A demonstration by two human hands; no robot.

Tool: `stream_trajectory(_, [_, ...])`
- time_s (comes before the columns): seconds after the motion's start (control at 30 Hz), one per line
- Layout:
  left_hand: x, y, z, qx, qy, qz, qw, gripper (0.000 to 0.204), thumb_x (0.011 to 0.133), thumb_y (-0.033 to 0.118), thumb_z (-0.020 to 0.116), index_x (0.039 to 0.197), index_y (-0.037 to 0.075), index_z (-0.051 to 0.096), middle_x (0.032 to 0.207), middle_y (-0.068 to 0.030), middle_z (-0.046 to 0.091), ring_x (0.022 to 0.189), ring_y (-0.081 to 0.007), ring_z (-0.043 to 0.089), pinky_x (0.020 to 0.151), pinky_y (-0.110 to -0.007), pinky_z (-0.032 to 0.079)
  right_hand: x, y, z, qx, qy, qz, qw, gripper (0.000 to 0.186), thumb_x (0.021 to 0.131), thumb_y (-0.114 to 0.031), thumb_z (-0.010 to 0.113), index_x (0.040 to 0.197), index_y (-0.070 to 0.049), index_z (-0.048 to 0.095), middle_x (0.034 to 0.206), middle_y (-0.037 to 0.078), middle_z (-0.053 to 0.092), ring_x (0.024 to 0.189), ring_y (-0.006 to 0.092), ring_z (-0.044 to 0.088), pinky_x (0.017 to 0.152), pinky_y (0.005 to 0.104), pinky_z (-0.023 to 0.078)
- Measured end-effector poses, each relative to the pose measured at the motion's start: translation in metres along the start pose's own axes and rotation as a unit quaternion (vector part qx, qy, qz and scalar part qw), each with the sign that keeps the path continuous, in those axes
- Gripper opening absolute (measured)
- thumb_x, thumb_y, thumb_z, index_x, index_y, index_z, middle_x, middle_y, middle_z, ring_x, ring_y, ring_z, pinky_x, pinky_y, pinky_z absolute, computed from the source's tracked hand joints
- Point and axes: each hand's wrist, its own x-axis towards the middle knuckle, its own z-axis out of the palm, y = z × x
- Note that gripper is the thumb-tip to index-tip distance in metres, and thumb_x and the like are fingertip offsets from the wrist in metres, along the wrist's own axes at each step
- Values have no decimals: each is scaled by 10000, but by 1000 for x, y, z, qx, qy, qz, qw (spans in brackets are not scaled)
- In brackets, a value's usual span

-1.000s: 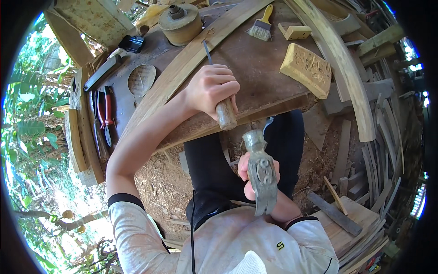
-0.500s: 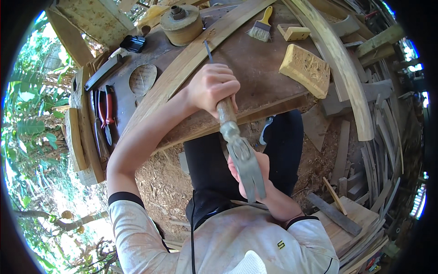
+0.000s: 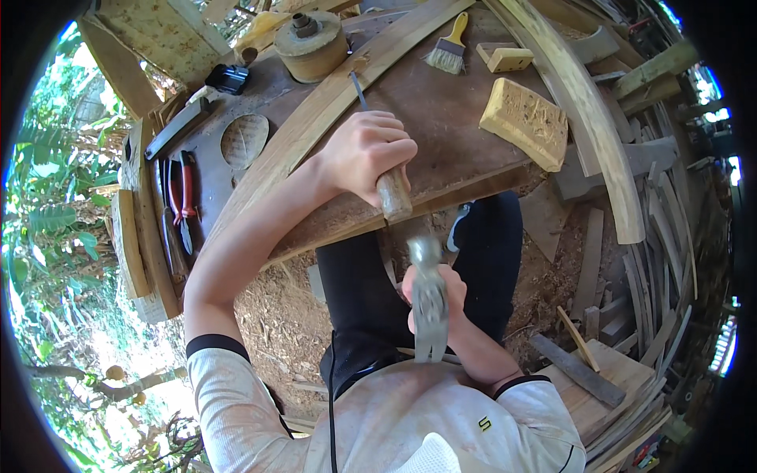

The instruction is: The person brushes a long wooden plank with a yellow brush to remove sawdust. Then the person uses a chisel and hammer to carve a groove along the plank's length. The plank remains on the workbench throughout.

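My left hand (image 3: pixel 369 154) is wrapped round the wooden handle of a chisel (image 3: pixel 394 199). The chisel's thin blade slants away from me, its tip at a small chipped spot on a long plank (image 3: pixel 303 135) lying diagonally over the workbench. In front of my belly, my right hand (image 3: pixel 452 292) grips a claw hammer (image 3: pixel 430 307); its metal head partly covers the fingers, and the handle is mostly hidden. A gap separates the hammer's face from the chisel's butt end.
On the workbench (image 3: pixel 449 150) lie a brush (image 3: pixel 449 49), a yellowish wood block (image 3: pixel 524 122), a smaller block (image 3: pixel 505 57), red-handled pliers (image 3: pixel 186 185), a dry leaf (image 3: pixel 244 140) and a round wooden piece (image 3: pixel 311 51). A curved timber (image 3: pixel 603 142) reaches past its right side. Offcuts (image 3: pixel 579 366) are stacked at right.
The hammer has drawn back toward my body, away from the chisel's butt, which it overlapped before. My left hand and the chisel have stayed nearly in place.
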Motion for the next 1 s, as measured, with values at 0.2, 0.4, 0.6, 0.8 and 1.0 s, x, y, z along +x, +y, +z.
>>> stream_trajectory(0.2, [-3,-2,1,16,-22,-4,1000,424,518,306,788,715,84,485,639,-74,507,621,-322,561,618,-413,472,3,-8,-8,-87,-19,47,995,182,762,-154,758,875,-37,677,717,97,635,572,287,642,534,361,499])
stream_trajectory(0.4, [0,-2,6,27,-67,-19,997,409,488,291,766,714,92,490,646,-74,509,661,-314,567,646,-412,483,-22,8,-15,-1,22,81,996,181,795,-132,738,926,-30,668,711,79,632,562,277,639,532,359,483])
stream_trajectory(0.6, [2,1,6,33,-91,-38,995,380,496,258,764,707,93,494,656,-70,530,675,-311,574,663,-412,494,-4,-9,-14,-30,6,148,989,182,806,-123,728,951,-23,683,729,101,640,575,278,640,548,358,483])
stream_trajectory(0.8, [5,2,6,22,-108,-41,993,331,524,209,793,744,94,573,692,-56,587,717,-303,605,701,-405,516,-1,-9,-16,22,-17,182,983,266,850,-148,717,1054,18,674,738,106,627,575,265,627,548,356,478])
stream_trajectory(1.0, [7,1,11,32,-86,-20,996,300,564,207,810,734,102,586,690,-42,603,697,-286,606,669,-390,509,-1,-11,-1,203,8,279,939,594,939,-598,677,996,-26,529,681,8,467,530,70,423,461,230,306])
